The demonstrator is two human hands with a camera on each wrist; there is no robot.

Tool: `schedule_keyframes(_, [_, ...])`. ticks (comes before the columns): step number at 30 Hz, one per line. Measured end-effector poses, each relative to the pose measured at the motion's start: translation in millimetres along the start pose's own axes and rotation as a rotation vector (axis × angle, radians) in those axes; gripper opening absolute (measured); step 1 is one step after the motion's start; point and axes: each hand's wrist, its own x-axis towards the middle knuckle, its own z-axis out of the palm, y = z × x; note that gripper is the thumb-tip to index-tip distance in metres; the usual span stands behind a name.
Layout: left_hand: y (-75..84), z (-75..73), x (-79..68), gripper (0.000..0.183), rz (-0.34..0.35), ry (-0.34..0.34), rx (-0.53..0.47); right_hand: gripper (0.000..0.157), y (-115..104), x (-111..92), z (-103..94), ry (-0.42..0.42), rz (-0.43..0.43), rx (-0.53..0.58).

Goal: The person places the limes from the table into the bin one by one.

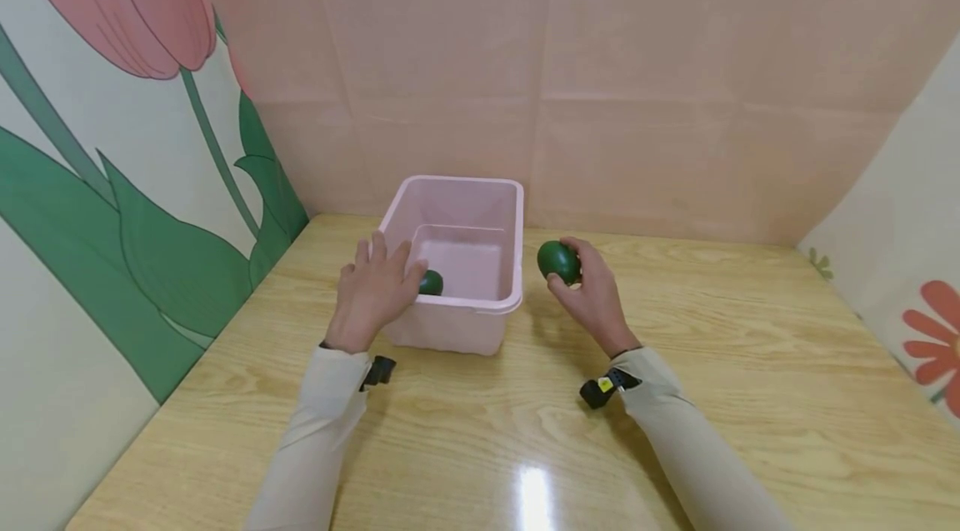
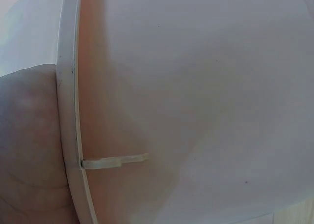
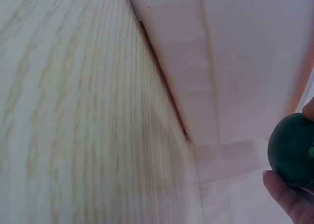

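A pale pink plastic bin [image 1: 450, 327] stands on the table. My left hand [image 1: 372, 291] lies over its near left corner, fingers spread; in the left wrist view the palm meets the rim [image 2: 69, 101]. Inside the bin by my left thumb is a dark green rounded thing [image 1: 431, 283], partly hidden. Right of the bin, my right hand [image 1: 591, 293] holds a smooth dark green oval fruit [image 1: 557, 260], avocado-like, between thumb and fingers above the table. In the right wrist view this fruit [image 3: 290, 148] shows a small light green spot.
The wood-grain table [image 1: 720, 331] reaches back to a pink cloth backdrop [image 1: 645, 97]. Panels painted with flowers border the left and right sides. Each wrist wears a small black camera [image 1: 597, 392].
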Motion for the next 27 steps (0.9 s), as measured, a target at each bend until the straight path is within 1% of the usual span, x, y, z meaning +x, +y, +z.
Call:
schedule_keyframes(5, [-0.4, -0.3, 0.4, 0.064, -0.004, -0.005, 0.002, 0.056, -1.6, 0.7, -0.9, 0.003, -0.003, 0.001])
schedule_keyframes(10, [-0.3, -0.6, 0.1, 0.064, 0.000, 0.005, 0.001, 0.056, -2.4, 1.5, -0.8, 0.008, -0.007, 0.013])
schedule_keyframes(16, [-0.2, 0.3, -2.0, 0.064, 0.005, 0.002, -0.011, 0.057, -0.1, -0.7, -0.3, -0.002, -0.003, 0.010])
schedule_keyframes(23, [-0.4, -0.3, -1.7, 0.064, 0.016, 0.019, 0.001, 0.056, 1.2, 0.7, -0.7, -0.010, 0.002, 0.017])
schedule_keyframes(27, [-0.2, -0.9, -1.7, 0.064, 0.013, 0.011, 0.002, 0.056, 1.0, 0.9, -1.6, -0.012, 0.001, 0.019])
